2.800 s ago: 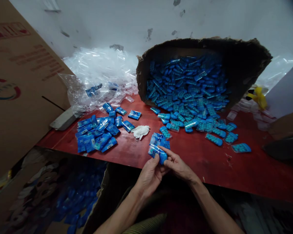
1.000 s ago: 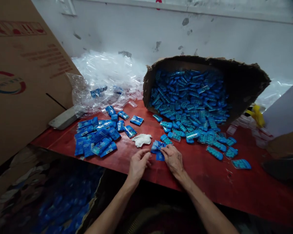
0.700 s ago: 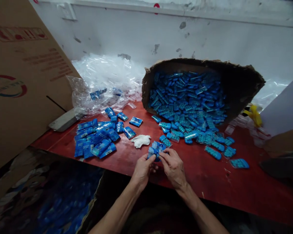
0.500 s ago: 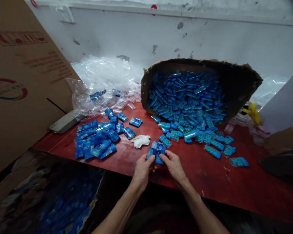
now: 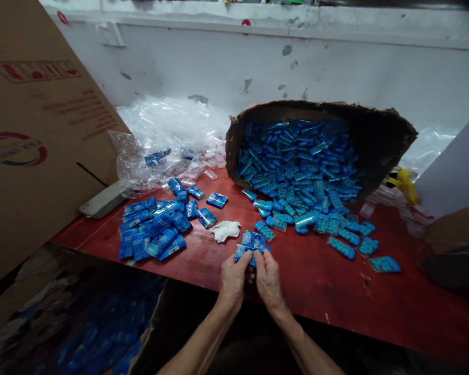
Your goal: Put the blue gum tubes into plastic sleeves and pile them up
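Between both hands, near the table's front edge, is a small blue printed packet [image 5: 253,240]. My left hand [image 5: 233,278] pinches its left part with the thumb on top. My right hand [image 5: 268,276] grips the right part the same way, thumbs close together. The fingers underneath are mostly hidden. Just beyond the packet lies a crumpled white cloth [image 5: 225,230]. To the left is a pile of similar blue packets [image 5: 154,229]. On the right, loose blue blister-like packs [image 5: 341,247] with rounded turquoise bumps spread across the red table [image 5: 203,260].
A torn cardboard box [image 5: 391,140] on its side spills many blue packs. Clear plastic bags and pieces [image 5: 172,125] heap at the back left. A large carton [image 5: 42,120] stands at left, with a grey flat object [image 5: 103,200] beside it. Below, a container holds blue items [image 5: 101,333].
My hands have come closer together on the packet, thumbs now nearly meeting at its near edge. The packet's near part looks folded or flattened. The view has tilted slightly upward.
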The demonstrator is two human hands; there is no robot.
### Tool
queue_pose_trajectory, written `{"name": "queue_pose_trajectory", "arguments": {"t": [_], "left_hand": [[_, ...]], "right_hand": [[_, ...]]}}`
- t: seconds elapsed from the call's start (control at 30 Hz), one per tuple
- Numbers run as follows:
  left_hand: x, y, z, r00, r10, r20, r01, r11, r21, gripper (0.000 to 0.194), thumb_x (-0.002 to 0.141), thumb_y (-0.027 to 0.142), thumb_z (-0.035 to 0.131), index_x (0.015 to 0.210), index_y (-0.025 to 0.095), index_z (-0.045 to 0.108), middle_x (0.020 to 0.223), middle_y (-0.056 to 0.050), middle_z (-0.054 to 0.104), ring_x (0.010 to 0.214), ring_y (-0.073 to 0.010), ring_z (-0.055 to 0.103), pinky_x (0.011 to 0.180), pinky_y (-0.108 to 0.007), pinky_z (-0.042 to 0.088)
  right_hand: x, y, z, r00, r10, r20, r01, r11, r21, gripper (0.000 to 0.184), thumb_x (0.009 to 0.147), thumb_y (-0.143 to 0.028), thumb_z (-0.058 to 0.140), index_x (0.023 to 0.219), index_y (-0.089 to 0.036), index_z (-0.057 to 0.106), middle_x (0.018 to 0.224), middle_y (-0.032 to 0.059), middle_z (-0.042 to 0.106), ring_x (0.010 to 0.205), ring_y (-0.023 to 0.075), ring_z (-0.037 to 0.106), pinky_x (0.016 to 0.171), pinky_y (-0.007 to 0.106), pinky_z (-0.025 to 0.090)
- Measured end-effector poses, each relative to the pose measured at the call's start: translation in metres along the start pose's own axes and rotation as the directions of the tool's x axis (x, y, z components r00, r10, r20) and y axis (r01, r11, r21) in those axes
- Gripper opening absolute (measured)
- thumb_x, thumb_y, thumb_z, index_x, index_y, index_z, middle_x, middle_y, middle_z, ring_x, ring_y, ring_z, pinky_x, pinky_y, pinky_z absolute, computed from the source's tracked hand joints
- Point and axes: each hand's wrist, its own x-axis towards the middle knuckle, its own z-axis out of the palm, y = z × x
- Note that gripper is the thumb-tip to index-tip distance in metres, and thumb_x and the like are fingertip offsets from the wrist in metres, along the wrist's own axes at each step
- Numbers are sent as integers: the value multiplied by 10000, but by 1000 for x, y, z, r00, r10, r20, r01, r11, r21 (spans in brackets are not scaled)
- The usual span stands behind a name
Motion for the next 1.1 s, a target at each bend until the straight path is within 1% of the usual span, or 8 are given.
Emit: {"name": "queue_pose_trajectory", "arguments": {"t": [0.13, 0.27, 0.43, 0.53, 0.83, 0.9, 1.0, 1.1], "left_hand": [[-5, 11, -7, 982, -82, 170, 89, 996, -32, 309, 610, 390, 647, 708, 108, 570, 518, 2, 557, 420, -79, 491, 404, -188, 362], [-6, 20, -18, 951, -180, 251, 199, 979, -52, 234, 644, 328, 642, 685, 117, 549, 544, -8, 570, 421, -73, 496, 390, -175, 361], [-7, 23, -20, 947, -293, 129, 306, 947, -99, 196, 709, 278, 589, 613, 126, 513, 448, 15, 515, 380, -64, 477, 353, -150, 341], [-10, 24, -17, 941, -332, 70, 338, 934, -114, 211, 744, 272, 551, 600, 124, 507, 433, 14, 506, 371, -61, 478, 346, -142, 345], [-10, 20, -6, 908, -417, 47, 419, 899, -127, 262, 741, 355, 541, 603, 137, 497, 386, 20, 474, 337, -70, 456, 326, -148, 327], [-9, 19, -4, 900, -433, 51, 436, 889, -141, 259, 731, 364, 551, 613, 139, 502, 380, 27, 463, 343, -74, 464, 332, -151, 334], [-6, 18, -1, 884, -464, 57, 467, 870, -161, 247, 724, 363, 561, 632, 142, 503, 417, 18, 496, 375, -82, 500, 356, -156, 363], [-2, 17, 3, 888, -459, 34, 458, 873, -168, 246, 735, 365, 547, 632, 149, 492, 410, 20, 493, 379, -88, 510, 362, -160, 372]], "right_hand": [[4, -9, -14, 992, -39, 119, 42, 999, -22, 279, 820, -411, 357, 686, -181, 438, 551, -54, 420, 487, 86, 402, 464, 192, 327], [31, -27, -36, 949, -94, 299, 187, 936, -297, 380, 841, -441, 308, 658, -169, 500, 566, -28, 470, 532, 104, 439, 498, 205, 331], [83, -30, -37, 979, -49, 200, 198, 495, -846, 325, 809, -409, 431, 1037, -186, 491, 999, 101, 529, 869, 208, 532, 681, 279, 387], [100, -22, -31, 972, 30, 234, 205, 383, -901, 322, 808, -352, 443, 1069, -165, 471, 1008, 142, 521, 866, 243, 550, 682, 315, 398], [115, -21, -62, 934, -44, 355, 336, 447, -829, 319, 747, -295, 502, 1037, -163, 492, 960, 96, 562, 873, 215, 549, 730, 303, 410], [113, -20, -76, 954, -115, 278, 292, 575, -764, 344, 755, -316, 485, 1061, -158, 475, 942, 75, 569, 856, 195, 552, 727, 297, 426], [96, -19, -95, 994, -70, 80, 93, 938, -333, 334, 741, -392, 488, 983, -164, 510, 639, -11, 555, 562, 146, 554, 554, 292, 471], [64, -24, -99, 991, 106, 84, -122, 967, 225, 394, 710, -423, 524, 1017, -181, 479, 535, -57, 502, 436, 111, 504, 415, 262, 470]]}}
